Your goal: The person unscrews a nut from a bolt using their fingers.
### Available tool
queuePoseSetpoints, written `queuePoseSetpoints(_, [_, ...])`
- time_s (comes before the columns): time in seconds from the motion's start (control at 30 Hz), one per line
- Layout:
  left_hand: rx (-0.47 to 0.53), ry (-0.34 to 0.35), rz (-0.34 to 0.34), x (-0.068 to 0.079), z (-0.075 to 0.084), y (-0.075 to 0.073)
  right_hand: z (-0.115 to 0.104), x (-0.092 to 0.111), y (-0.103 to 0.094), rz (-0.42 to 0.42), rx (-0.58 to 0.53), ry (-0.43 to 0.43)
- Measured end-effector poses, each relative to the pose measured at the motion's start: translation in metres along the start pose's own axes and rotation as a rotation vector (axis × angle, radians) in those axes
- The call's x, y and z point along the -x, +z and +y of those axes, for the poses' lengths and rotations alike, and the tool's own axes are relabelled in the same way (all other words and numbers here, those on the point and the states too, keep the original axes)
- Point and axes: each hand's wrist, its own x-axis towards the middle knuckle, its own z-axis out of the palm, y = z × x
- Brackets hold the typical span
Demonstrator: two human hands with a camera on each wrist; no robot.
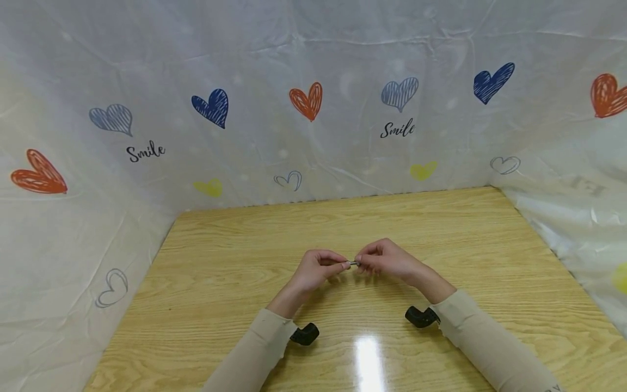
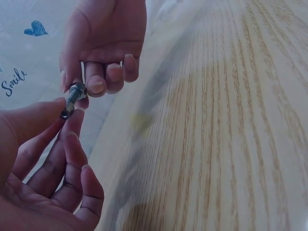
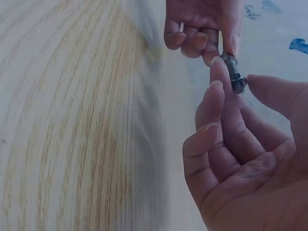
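Between the fingertips of both hands, a small metal bolt (image 1: 354, 263) is held over the wooden table. My left hand (image 1: 313, 269) pinches one end between thumb and fingers. At the other end, the thumb and fingers of my right hand (image 1: 389, 260) hold a hexagonal metal piece. Silvery threads show along the bolt (image 2: 72, 98) in the left wrist view, between the two hands. From the right wrist, the bolt (image 3: 232, 67) slants from the left hand's fingertips down to the right thumb. The other fingers of both hands curl loosely.
A wooden table (image 1: 235, 239) spreads beneath both hands. White cloth (image 1: 343, 60) printed with hearts and "Smile" hangs behind it and along its sides. A black curved piece (image 1: 305, 334) juts from the left sleeve, and another black piece (image 1: 421, 317) from the right.
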Motion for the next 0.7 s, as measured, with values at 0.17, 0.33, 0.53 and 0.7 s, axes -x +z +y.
queuePoseSetpoints(0.17, [0.002, -0.001, 0.004, -0.001, -0.001, 0.000, 0.000, 0.000, 0.001, -0.006, -0.002, -0.015])
queuePoseSetpoints(0.33, [0.001, -0.004, 0.010, 0.000, 0.000, 0.000, -0.002, 0.001, 0.001, -0.004, -0.013, -0.032])
queuePoseSetpoints(0.53, [-0.008, 0.002, 0.022, -0.001, -0.001, 0.001, -0.016, 0.010, 0.003, -0.017, -0.036, -0.035])
queuePoseSetpoints(0.7, [-0.004, 0.000, 0.019, -0.001, -0.001, 0.001, -0.026, 0.016, 0.004, -0.028, -0.044, -0.037])
